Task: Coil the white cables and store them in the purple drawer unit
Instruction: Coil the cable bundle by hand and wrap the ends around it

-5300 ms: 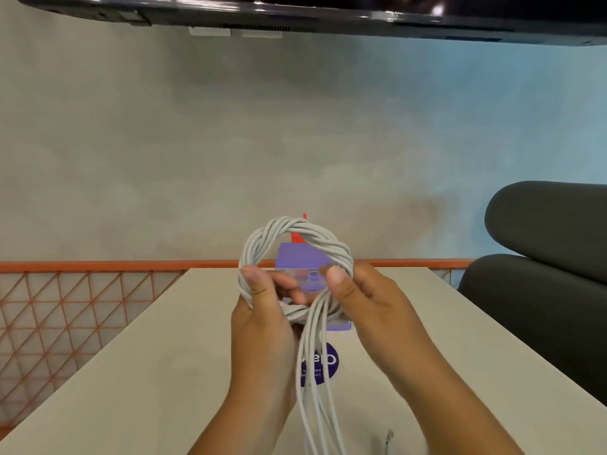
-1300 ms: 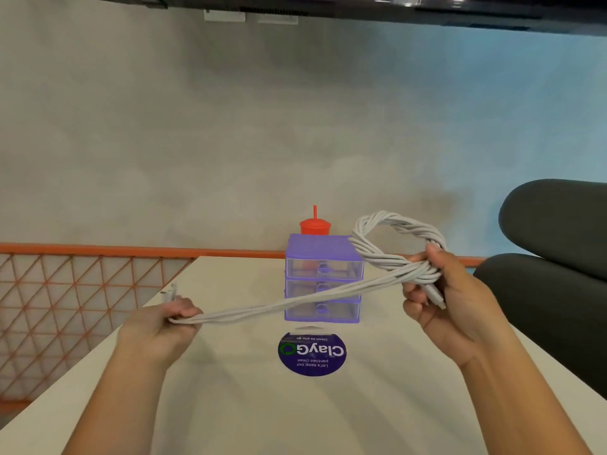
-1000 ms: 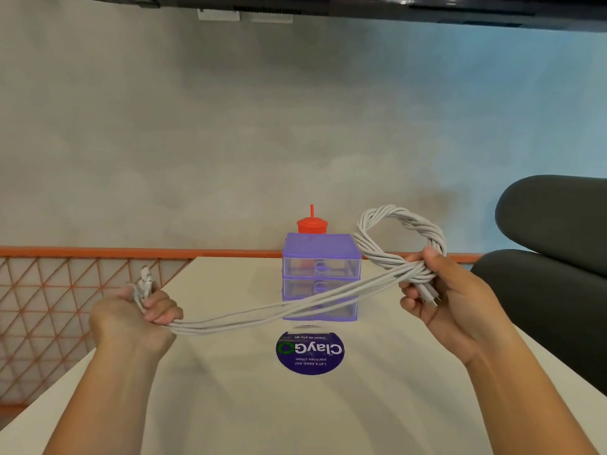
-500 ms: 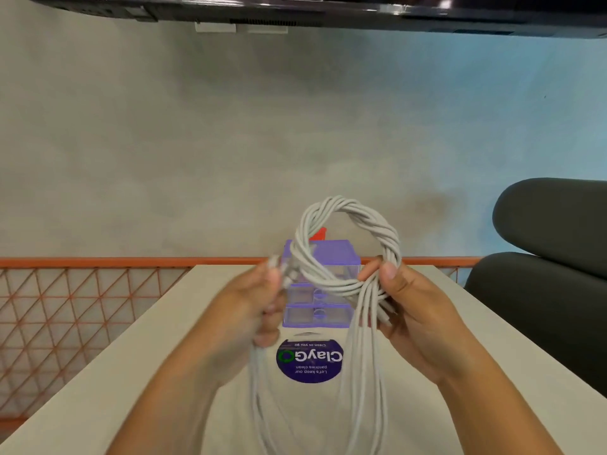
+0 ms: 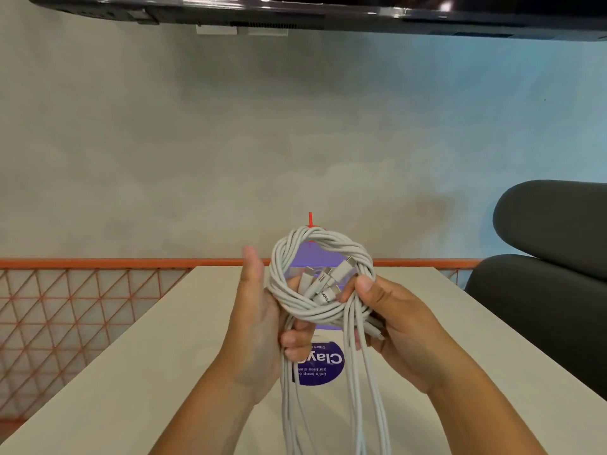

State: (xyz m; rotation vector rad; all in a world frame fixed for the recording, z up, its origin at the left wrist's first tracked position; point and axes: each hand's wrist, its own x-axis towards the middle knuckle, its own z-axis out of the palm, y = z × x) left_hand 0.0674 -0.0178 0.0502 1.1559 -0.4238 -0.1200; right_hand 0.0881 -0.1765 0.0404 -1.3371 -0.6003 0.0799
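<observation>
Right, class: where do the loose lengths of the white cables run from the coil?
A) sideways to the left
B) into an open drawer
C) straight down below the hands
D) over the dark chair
C: the left hand and right hand hold the coil of white cables up, and the loose lengths hang down below them over the table.

Grey wall [image 5: 230, 142] fills upper frame, dark panel [image 5: 328, 11] along top edge. Beige table [image 5: 147, 372] bottom centre; orange mesh railing [image 5: 65, 307] left, dark padded chair [image 5: 551, 257] right.
</observation>
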